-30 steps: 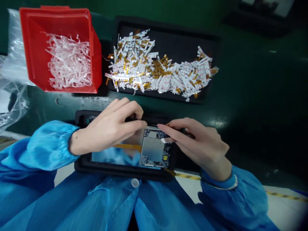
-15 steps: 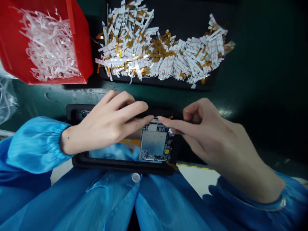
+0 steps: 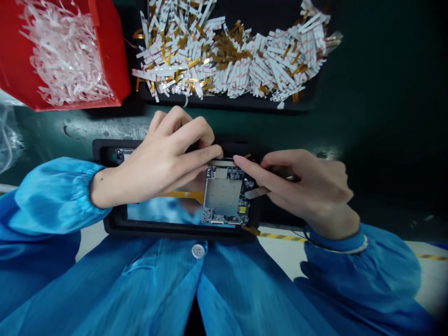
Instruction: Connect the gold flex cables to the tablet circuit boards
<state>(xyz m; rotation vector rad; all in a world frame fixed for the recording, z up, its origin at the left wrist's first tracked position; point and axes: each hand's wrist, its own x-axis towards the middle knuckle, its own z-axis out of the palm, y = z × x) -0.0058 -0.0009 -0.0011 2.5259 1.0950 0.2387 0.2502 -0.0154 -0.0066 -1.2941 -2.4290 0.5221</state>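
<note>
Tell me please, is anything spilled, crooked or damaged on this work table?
The white-and-amber strips look untidy: they lie jumbled in the black tray, and some stick out past its left edge, where they might fall. The circuit board shows no plain damage at this size.

A circuit board (image 3: 223,195) lies flat in a black tray (image 3: 154,228).

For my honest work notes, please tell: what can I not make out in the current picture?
Head view:
Flat mirror-like panel: partly hidden by the bare left hand.
Dark square circuit board: markings too small to read.
Bare right hand: curled fingers hide whether it holds anything.
Red plastic bin: cut off by left and top edges.
Loose white-and-amber strips: cut off by the top edge.
</note>
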